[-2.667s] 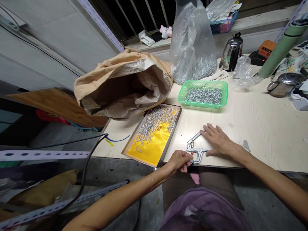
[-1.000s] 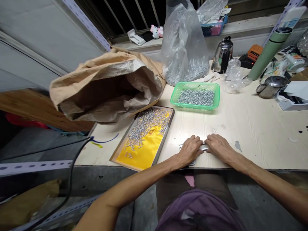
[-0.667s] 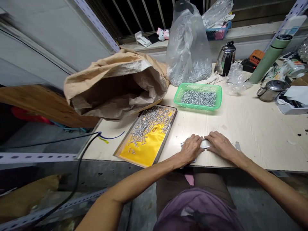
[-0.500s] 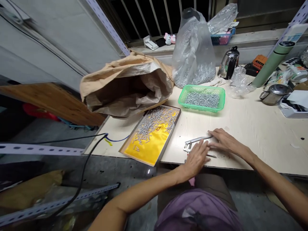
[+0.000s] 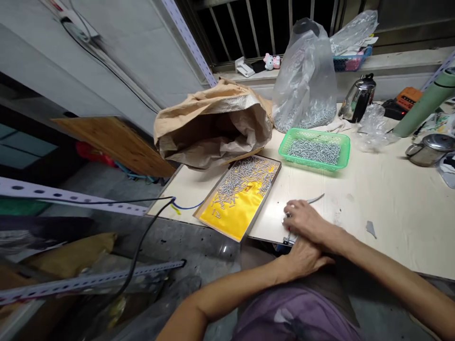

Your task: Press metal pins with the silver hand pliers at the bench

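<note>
A metal hand tool with a long curved handle (image 5: 315, 199) lies at the table's front edge, its jaw end partly covered by my hands. My right hand (image 5: 307, 221) reaches over the tool, fingers curled down around its middle. Below it, at the table edge, my left hand (image 5: 304, 258) is crossed under the right; its thumb sticks out and its other fingers are hidden. To the left is a shallow tray (image 5: 230, 227) lined with yellow cloth, with many small metal pins (image 5: 245, 175) spread on it.
A green plastic basket (image 5: 313, 166) of similar pins stands behind the tool. Further back are an open brown paper sack (image 5: 213, 104), a clear bag of pins (image 5: 305, 80), a kettle (image 5: 359, 97), a steel cup (image 5: 430, 149) and a green flask (image 5: 424, 104). A grey scrap (image 5: 370, 229) lies at right.
My right hand has moved left and down from the handle's end onto the tool's middle. My left hand has dropped towards the table edge beneath it. The view has shifted left.
</note>
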The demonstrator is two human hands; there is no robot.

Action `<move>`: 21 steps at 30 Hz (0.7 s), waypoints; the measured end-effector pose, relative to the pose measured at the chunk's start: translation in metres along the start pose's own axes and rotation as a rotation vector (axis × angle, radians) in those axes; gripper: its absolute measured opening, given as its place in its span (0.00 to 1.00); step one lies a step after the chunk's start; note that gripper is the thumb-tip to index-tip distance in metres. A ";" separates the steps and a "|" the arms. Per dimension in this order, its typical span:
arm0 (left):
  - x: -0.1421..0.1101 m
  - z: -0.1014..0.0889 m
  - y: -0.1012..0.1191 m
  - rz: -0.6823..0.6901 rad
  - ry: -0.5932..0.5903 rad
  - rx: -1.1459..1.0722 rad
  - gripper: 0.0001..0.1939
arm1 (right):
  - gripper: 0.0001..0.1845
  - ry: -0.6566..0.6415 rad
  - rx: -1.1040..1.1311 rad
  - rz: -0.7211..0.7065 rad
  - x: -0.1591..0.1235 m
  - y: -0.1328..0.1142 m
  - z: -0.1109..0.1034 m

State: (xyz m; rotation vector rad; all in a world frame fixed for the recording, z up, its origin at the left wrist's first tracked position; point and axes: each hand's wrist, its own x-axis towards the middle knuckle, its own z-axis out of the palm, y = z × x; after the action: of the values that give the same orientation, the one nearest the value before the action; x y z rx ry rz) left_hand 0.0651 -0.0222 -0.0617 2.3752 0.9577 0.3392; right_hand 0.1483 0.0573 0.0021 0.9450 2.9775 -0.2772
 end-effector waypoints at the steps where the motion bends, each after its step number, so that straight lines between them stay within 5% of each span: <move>1: -0.004 0.001 0.002 0.002 -0.020 -0.022 0.28 | 0.06 -0.017 -0.007 -0.073 0.002 -0.008 0.003; 5: -0.036 -0.011 0.011 0.150 -0.118 -0.130 0.18 | 0.04 -0.021 -0.057 -0.221 0.008 -0.019 0.016; 8: -0.062 -0.042 0.003 0.101 -0.065 -0.113 0.13 | 0.03 0.006 -0.012 -0.276 0.012 -0.015 0.023; 13: -0.062 -0.114 -0.060 -0.236 0.495 0.110 0.17 | 0.10 0.372 0.244 -0.167 0.016 0.000 0.006; 15: -0.050 -0.135 -0.094 -0.358 0.591 0.196 0.14 | 0.11 0.569 0.274 -0.036 0.017 0.017 -0.016; 21: -0.020 -0.157 -0.160 -0.438 0.232 0.473 0.11 | 0.11 0.806 -0.047 0.377 0.009 0.072 -0.076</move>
State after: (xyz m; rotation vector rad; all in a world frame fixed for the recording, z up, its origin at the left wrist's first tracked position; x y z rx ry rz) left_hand -0.1046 0.1210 -0.0262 2.4669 1.7945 0.2373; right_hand 0.1860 0.1331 0.0645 1.9631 3.2973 0.2446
